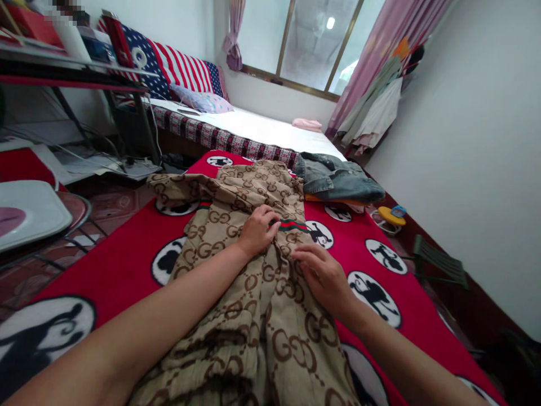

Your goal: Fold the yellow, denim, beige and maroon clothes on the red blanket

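A tan jumpsuit (236, 299) with a brown letter pattern lies spread out, its legs toward me and one sleeve stretched to the left. A green and red stripe (291, 225) crosses its waist. On the waist, beside the front opening, rests my left hand (258, 230), fingers bent together on the fabric at the stripe. My right hand (323, 276) is just to the right and nearer to me, fingers loosely bent and apart from the thumb, fingertips at the front opening. No cloth shows between them.
A red blanket (122, 265) with round cartoon patches lies under the jumpsuit. Folded denim clothing (338, 177) sits at the far right corner. Beyond stands a bed (262, 127); at left are a desk (76, 84) and a chair (38, 217). A yellow stool (391, 216) stands by the wall.
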Demonstrator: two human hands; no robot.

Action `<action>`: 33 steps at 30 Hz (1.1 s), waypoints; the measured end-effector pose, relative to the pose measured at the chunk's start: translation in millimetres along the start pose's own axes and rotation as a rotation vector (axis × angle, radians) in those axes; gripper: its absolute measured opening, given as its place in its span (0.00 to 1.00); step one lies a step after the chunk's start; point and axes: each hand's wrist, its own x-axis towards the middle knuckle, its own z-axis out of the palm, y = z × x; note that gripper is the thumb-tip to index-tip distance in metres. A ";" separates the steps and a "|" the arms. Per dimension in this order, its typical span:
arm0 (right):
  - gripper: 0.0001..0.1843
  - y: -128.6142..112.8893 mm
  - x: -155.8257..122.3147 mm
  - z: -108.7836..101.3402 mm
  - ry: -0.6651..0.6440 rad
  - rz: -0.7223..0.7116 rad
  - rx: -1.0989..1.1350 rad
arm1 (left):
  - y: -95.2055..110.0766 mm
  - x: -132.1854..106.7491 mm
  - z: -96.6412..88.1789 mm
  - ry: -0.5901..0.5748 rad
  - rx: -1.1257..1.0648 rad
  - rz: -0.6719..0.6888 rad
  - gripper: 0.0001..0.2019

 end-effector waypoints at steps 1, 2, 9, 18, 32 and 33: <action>0.15 -11.4 -4.5 -0.3 -0.031 -0.022 0.037 | -2.6 -1.4 -5.5 -0.017 0.015 0.035 0.12; 0.15 -20.1 -8.0 0.2 -0.067 -0.037 0.058 | -6.7 -3.1 -11.5 -0.058 0.044 0.083 0.13; 0.18 -31.4 -12.6 12.9 -0.247 -0.096 -0.050 | -53.8 -9.4 -53.1 -0.302 0.250 0.392 0.13; 0.24 -46.5 -27.0 -0.2 -0.337 -0.171 -0.157 | -71.2 -25.4 -90.2 -0.300 0.353 0.224 0.18; 0.03 -48.0 -18.9 25.6 -0.364 -0.199 -0.304 | -74.0 -15.0 -97.5 -0.301 0.571 -0.495 0.12; 0.04 -49.2 -19.7 23.5 -0.323 -0.186 -0.254 | -76.6 -14.0 -103.2 -0.301 0.576 -0.481 0.11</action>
